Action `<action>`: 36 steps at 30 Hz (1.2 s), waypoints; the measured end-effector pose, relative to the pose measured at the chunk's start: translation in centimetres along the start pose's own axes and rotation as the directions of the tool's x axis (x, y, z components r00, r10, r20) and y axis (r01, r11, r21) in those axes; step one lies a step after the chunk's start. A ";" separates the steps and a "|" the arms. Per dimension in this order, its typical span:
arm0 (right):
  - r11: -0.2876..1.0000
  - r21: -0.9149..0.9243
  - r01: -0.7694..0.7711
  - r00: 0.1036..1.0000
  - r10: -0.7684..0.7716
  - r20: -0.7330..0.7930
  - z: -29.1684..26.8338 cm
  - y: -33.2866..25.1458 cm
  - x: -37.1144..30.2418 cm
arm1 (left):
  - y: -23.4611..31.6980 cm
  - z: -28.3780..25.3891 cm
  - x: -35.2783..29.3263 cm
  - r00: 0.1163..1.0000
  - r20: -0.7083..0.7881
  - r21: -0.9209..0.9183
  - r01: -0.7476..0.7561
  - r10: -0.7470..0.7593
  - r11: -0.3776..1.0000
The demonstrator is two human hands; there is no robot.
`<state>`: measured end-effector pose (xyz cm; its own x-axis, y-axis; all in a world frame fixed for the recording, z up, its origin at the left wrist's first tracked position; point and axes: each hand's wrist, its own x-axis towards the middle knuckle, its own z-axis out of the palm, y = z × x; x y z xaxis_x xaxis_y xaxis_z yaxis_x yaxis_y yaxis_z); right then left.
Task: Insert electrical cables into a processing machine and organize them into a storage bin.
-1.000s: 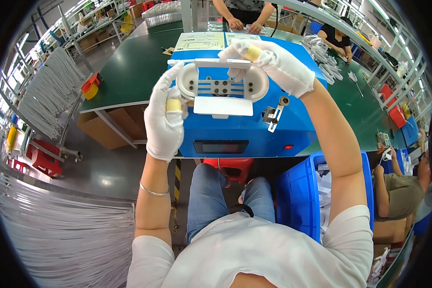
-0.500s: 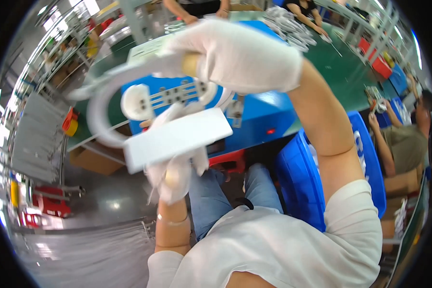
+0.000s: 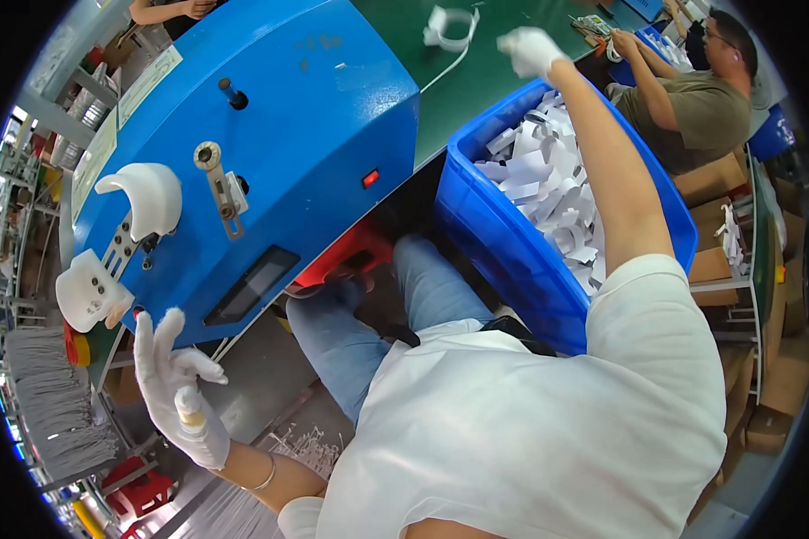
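My left hand [image 3: 180, 391], in a white glove, is held palm up with its fingers apart and nothing in it. It is just in front of the blue machine [image 3: 333, 135], by one of two white curved holders [image 3: 85, 292] on a slotted metal arm. My right hand [image 3: 532, 54], also gloved, reaches out past the blue bin's far end, over the green table. Left of it is a coiled white cable [image 3: 449, 31] with a loose tail, apart from the hand. The right fingers are small and smeared, so their closure is unclear.
The blue bin [image 3: 485, 216], full of white paper-like pieces [image 3: 548, 166], stands right of my legs. A red stool [image 3: 346, 260] is under the machine. At the right sits a co-worker [image 3: 683, 108] near cardboard boxes [image 3: 710, 184]. Bundled grey cables [image 3: 49, 395] hang at the left.
The white cable and white rectangular piece have left my hands; a coiled cable now shows near the right one. My right hand swung outward right, my left moved left and opened. The view turned right.
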<state>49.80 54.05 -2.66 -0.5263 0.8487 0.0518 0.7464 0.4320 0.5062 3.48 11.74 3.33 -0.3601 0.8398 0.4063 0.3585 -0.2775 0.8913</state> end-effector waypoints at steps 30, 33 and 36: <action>-0.653 0.751 0.099 0.932 -0.203 -0.300 -30.6 -24.4 -8.8 | 6.8 4.8 6.8 0.793 -0.336 0.562 -0.264 0.508 0.784; -0.261 0.890 0.375 0.924 0.031 -0.380 -31.6 -25.2 -7.2 | 6.8 1.3 8.0 0.780 -0.323 0.713 -0.172 0.536 0.680; -0.019 0.834 0.551 0.820 0.198 -0.537 -31.7 -26.2 -5.1 | 6.6 -0.5 8.6 0.797 -0.337 0.737 -0.107 0.500 0.667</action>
<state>20.03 28.70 11.09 -0.5020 0.6180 0.6050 0.0361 0.7139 -0.6993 2.36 16.85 12.82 -0.3982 0.3732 0.8379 0.9126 0.0686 0.4031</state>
